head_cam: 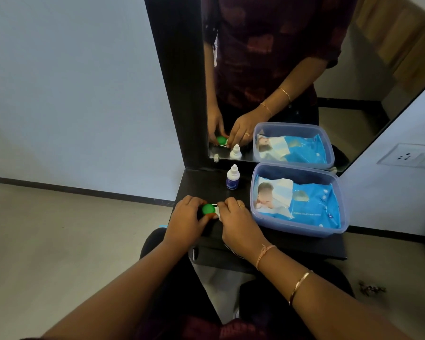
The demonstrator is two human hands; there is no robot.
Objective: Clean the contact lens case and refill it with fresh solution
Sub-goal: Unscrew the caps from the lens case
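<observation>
Against the pale wall, a tall mirror (268, 57) in a black frame is set upright, and its lower edge meets the back edge of a black shelf (304, 246). The right half of the shelf is taken up by a clear plastic container (302, 225) without a lid, which reaches from just beside the back edge almost to the front edge. A blue pack of baby wet wipes (312, 204) is laid flat inside it. Container, pack and both hands are repeated in the glass.

Near the front left corner of the shelf the left hand (185, 219) and the right hand (236, 217) are brought close together, with the contact lens case (212, 210) held between them just beside the left edge. The fingers of the left hand are curled round the green cap (208, 209) at the case's left end. The white right end is pinched under the bent fingers of the right hand, and that end's cap is hidden by them. A ring is worn on the right hand, and a thread and a thin bangle are worn on the right forearm.

Behind the hands, a small white solution bottle (232, 177) with a dark label is stood upright and capped near the back edge, just beside the container's left wall and apart from the case.
</observation>
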